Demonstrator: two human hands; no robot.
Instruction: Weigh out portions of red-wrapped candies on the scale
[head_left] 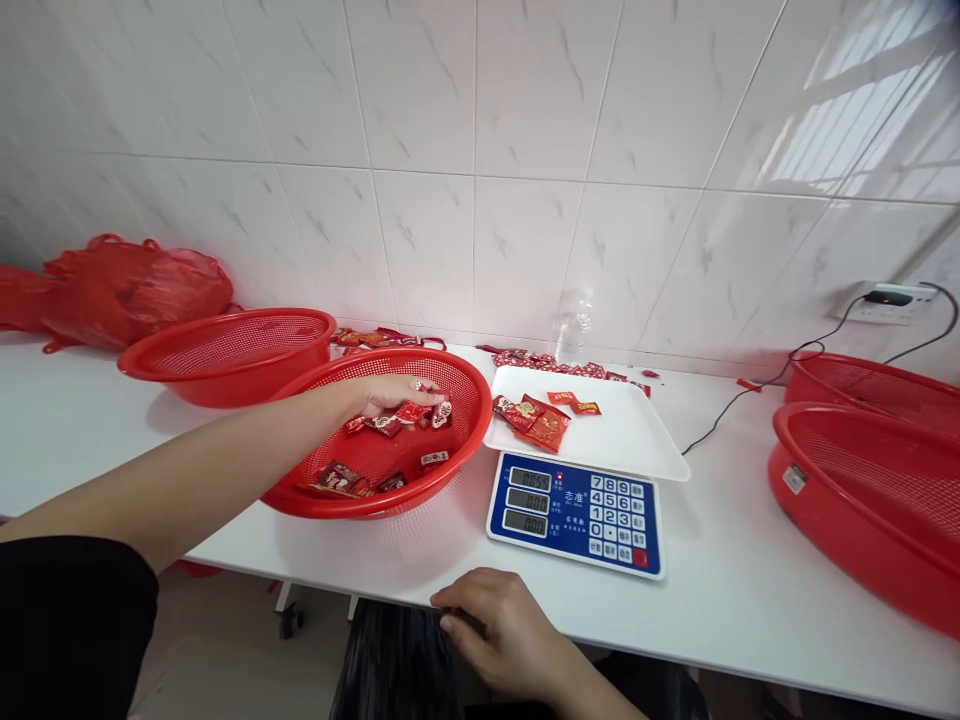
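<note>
My left hand (397, 395) reaches into a red mesh basket (476, 400), its fingers closed on a small red candy packet (442, 412). More red and dark wrapped packets (337, 477) lie scattered on the basket's bottom, some partly hidden under the hand. My right hand (502, 630) hovers at the table's front edge, loosely curled, thumb and forefinger apart, with nothing visible in it. Beyond it stands a blue-fronted digital scale (574, 515). On its white tray (630, 430) rest several red packets (544, 425), two of them small.
Another red basket (225, 385) and red plastic bags (139, 290) are at left. More red baskets (847, 510) stand at right. Loose packets (547, 362) line the tiled wall. A black cable (739, 405) runs to a wall socket (885, 302). A black bag (397, 660) hangs below the edge.
</note>
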